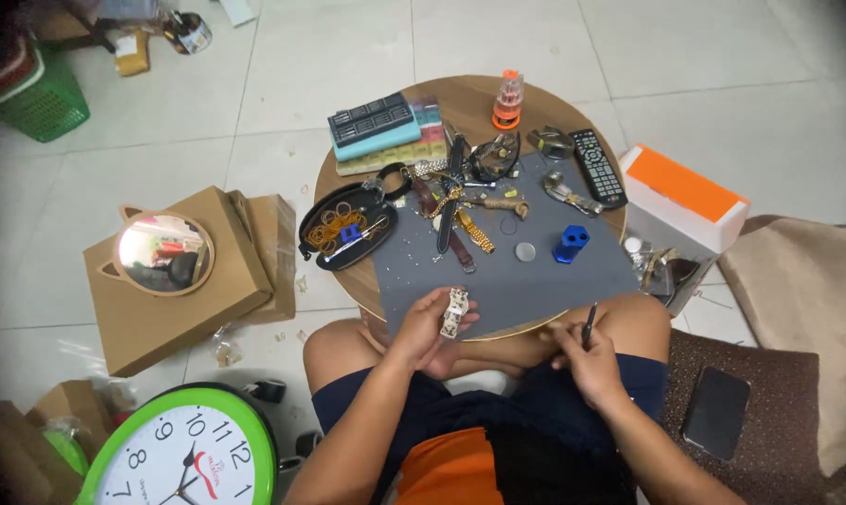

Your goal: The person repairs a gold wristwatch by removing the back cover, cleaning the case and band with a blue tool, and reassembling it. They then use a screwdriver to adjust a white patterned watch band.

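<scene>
Two hands: left (429, 324) holds one watch (455, 310); right (586, 360), one tool (589, 324).

Two brown cardboard boxes (194, 281) stand left; a white box with orange top (685, 196) right; a dark phone screen (715, 411) near right.

Clutter around a small round wooden table (474, 98) on a white tiled floor

A black remote control (598, 166) and an orange screwdriver set (508, 99) sit near the top of the frame; a blue plastic block (570, 243) lies on the grey mat (535, 281). A green-rimmed wall clock (184, 454) fills the lower left, with a round cat-eared mirror (164, 252) on a cardboard box (175, 313) above it. A black phone (715, 411) is at lower right.
</scene>
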